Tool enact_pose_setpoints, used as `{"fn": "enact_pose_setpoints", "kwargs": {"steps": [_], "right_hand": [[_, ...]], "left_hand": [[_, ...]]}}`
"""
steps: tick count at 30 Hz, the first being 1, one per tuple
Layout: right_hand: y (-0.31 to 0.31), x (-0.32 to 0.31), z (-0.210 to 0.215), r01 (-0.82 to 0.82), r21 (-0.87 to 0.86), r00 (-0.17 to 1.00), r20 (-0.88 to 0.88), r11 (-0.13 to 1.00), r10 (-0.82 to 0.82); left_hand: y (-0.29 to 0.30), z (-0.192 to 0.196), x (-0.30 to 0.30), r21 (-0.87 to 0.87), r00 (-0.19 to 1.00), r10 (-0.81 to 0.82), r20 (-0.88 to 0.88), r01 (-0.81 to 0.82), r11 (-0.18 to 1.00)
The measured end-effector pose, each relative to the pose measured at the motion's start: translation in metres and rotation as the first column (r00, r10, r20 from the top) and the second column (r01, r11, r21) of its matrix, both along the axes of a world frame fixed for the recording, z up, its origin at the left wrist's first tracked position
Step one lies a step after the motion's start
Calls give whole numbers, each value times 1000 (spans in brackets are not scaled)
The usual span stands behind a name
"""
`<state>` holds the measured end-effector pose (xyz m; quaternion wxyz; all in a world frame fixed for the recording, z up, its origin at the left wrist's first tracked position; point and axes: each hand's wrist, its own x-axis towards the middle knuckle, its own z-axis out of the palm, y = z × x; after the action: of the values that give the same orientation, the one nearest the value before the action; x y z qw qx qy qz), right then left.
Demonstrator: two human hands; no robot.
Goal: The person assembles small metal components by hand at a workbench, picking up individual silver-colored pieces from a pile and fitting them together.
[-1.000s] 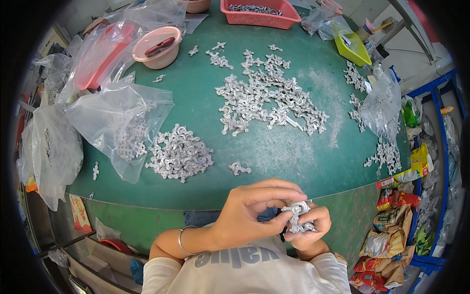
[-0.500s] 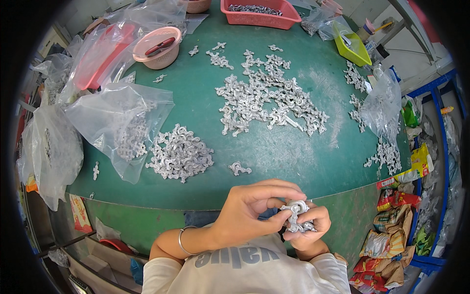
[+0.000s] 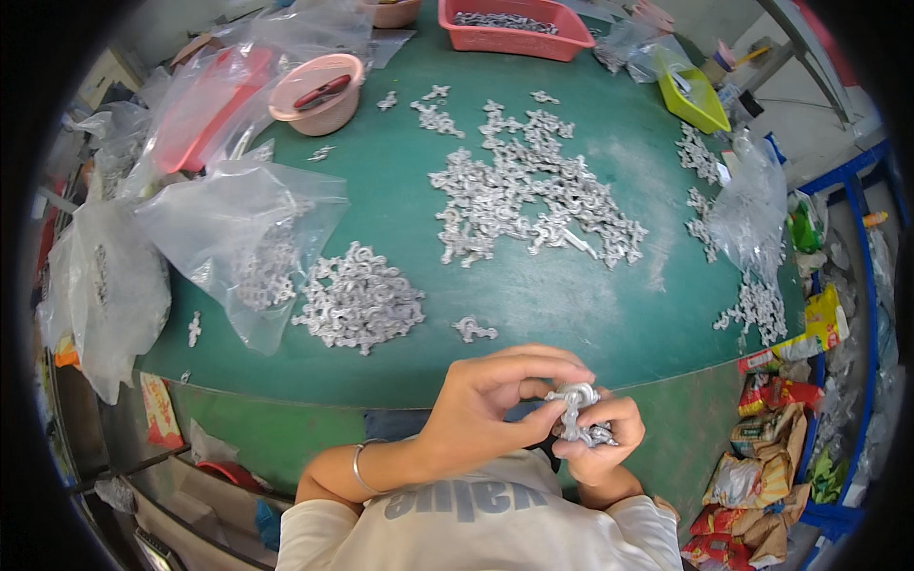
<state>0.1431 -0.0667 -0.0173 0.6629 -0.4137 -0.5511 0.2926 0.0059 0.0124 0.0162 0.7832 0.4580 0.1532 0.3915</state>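
Near the table's front edge, in front of my chest, both hands are closed together. My left hand (image 3: pixel 484 404) pinches a small silver-grey metal casting (image 3: pixel 574 400) with curved, lobed ends between thumb and fingers. My right hand (image 3: pixel 609 436) supports the same piece from the other side. More similar castings (image 3: pixel 598 435) sit in its curled fingers, partly hidden. One loose casting (image 3: pixel 474 328) lies just beyond my left hand. A dense heap of castings (image 3: pixel 359 300) is to its left, and a wider spread pile (image 3: pixel 524 195) covers the table's middle.
Clear plastic bags with castings lie on the left (image 3: pixel 243 238) and right (image 3: pixel 747 209) of the green table (image 3: pixel 381 200). A pink bowl (image 3: pixel 333 119) holds a red-handled tool. A red tray (image 3: pixel 514 40) and yellow-green basket (image 3: pixel 700 107) stand farther back. Packaged bags (image 3: pixel 752 476) fill the right side.
The casting between my hands has tilted a little, its face now turned more sideways. Both hands keep nearly the same grip. The whole view has shifted slightly.
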Motion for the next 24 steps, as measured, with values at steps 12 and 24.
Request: {"fn": "enact_pose_setpoints", "kwargs": {"steps": [12, 24], "right_hand": [[65, 9, -19, 170, -557, 959, 283, 813, -7], [147, 7, -46, 282, -27, 592, 792, 959, -151]], "left_hand": [[57, -59, -89, 926, -12, 930, -367, 90, 367], [33, -44, -68, 872, 355, 873, -336, -234, 430]]}}
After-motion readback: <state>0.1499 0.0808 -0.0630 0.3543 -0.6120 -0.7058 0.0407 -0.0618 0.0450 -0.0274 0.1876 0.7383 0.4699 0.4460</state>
